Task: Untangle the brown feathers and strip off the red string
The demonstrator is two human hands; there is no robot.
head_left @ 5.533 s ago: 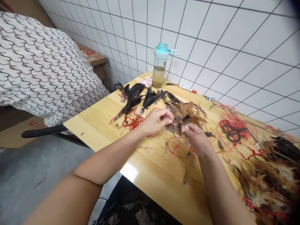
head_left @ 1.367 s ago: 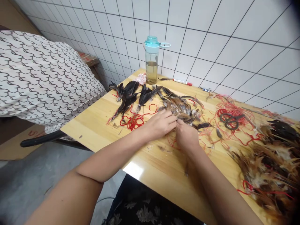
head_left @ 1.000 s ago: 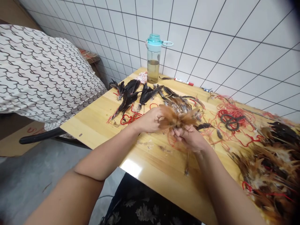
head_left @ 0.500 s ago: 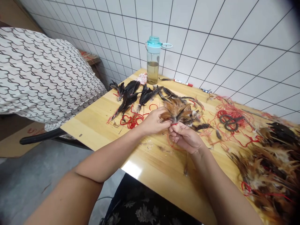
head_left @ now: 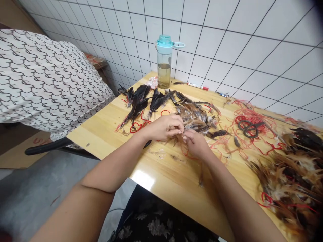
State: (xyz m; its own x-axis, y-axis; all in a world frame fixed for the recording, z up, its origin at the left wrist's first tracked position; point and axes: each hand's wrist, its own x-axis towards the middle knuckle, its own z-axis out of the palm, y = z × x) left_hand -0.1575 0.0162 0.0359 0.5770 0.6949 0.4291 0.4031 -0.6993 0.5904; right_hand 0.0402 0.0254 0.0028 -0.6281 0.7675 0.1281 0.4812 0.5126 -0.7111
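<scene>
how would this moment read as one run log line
left hand beside right hand, hold unclear | brown feathers just beyond | scissors on red string | lidded bottle upright

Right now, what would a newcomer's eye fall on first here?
Probably the turquoise-lidded bottle, upright near the tiled wall, or the big brown feather pile at the right edge. Dark scissors amid tangled red string lie left of that pile. Mid-picture, the left hand and right hand are close together over the table.

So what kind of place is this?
It looks like a small craft workspace, though I can't be sure: brown feathers, tangled red string and dark scissors lie on the wooden table.
</scene>
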